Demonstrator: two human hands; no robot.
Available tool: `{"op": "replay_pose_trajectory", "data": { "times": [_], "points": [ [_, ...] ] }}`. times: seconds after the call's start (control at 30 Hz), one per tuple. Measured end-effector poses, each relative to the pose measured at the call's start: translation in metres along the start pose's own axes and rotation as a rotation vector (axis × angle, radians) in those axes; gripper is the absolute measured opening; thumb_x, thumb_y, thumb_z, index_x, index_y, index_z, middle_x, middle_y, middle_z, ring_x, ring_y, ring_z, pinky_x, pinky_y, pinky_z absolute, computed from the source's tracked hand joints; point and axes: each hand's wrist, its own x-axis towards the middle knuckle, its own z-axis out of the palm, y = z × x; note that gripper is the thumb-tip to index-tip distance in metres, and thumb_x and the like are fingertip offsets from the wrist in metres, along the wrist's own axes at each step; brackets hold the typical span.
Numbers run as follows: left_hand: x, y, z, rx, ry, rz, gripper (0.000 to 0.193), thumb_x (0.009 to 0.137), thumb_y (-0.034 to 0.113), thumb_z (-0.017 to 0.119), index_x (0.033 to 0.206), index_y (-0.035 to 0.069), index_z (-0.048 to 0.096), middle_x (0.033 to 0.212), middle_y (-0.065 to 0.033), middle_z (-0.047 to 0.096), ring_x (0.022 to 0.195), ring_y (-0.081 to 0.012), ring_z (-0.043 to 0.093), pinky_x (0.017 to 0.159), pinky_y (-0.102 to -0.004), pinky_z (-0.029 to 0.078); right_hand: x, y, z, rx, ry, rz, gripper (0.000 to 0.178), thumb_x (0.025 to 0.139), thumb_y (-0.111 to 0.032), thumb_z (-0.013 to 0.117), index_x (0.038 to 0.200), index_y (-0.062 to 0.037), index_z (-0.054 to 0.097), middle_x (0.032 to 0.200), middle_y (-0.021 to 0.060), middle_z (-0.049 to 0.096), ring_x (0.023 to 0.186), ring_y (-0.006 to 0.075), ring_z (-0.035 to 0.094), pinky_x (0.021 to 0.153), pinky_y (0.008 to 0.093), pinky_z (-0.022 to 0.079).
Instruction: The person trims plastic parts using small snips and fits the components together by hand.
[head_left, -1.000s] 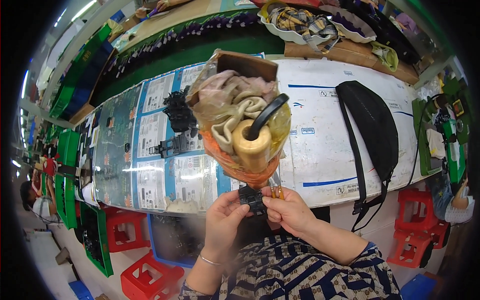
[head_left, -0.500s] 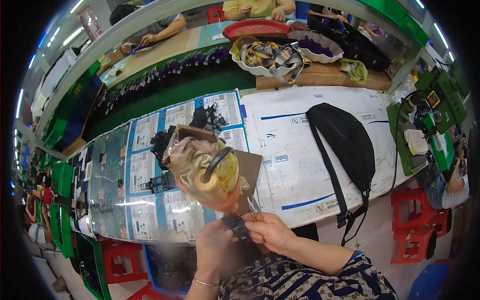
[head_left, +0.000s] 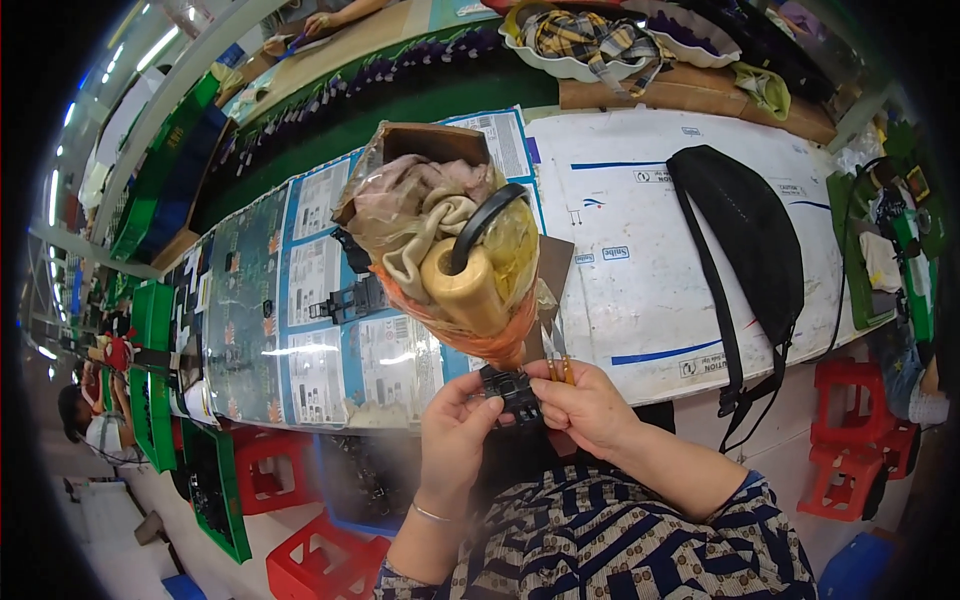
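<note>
Two hands meet at the near side of one orange-bottomed, clear-plastic-wrapped holder (head_left: 495, 347). The left hand's (head_left: 455, 430) grip pinches one small black plastic part (head_left: 515, 395); the right hand's (head_left: 592, 408) closes on it and one orange-handled metal tool (head_left: 562, 371). On the bench (head_left: 640, 305), at least two black plastic pieces (head_left: 355, 300), one partly hidden, lie left of the holder; one black fabric bag (head_left: 745, 235), right.

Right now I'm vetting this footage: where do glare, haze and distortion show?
All in the head view: white glare streaks the left of the table; haze softens the blue crate; the table's near edge bows; the held black part looks sharper.
</note>
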Motion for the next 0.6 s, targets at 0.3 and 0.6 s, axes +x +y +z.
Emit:
{"op": "replay_pose_trajectory", "data": {
  "times": [0.3,0.6],
  "points": [
    [0.0002,0.0057,0.0030,0.026,0.019,0.007,0.029,0.083,-0.005,0.055,0.112,-0.006,0.049,0.097,-0.0108,0.061,0.079,-0.0128,0.061,0.071,-0.0247,0.052,0.0011,-0.0002,0.0014,-0.021,0.003,0.000,0.022,0.087,-0.006,0.053,0.106,0.0051,0.049,0.068,-0.0008,0.046,0.053,0.0057,0.039,0.047,0.0201,0.031],
    [0.0015,0.0037,-0.0009,0.012,0.051,0.025,0.027,0.080,-0.009,0.055,0.107,-0.004,0.052,0.101,-0.0118,0.059,0.082,-0.0179,0.063,0.067,-0.0283,0.056,0.0029,-0.0020,0.0012,-0.012,-0.049,-0.007,0.024,0.087,-0.007,0.054,0.107,0.0055,0.048,0.068,-0.0013,0.046,0.053,0.0054,0.039,0.047,0.0200,0.030]
  ]
}}
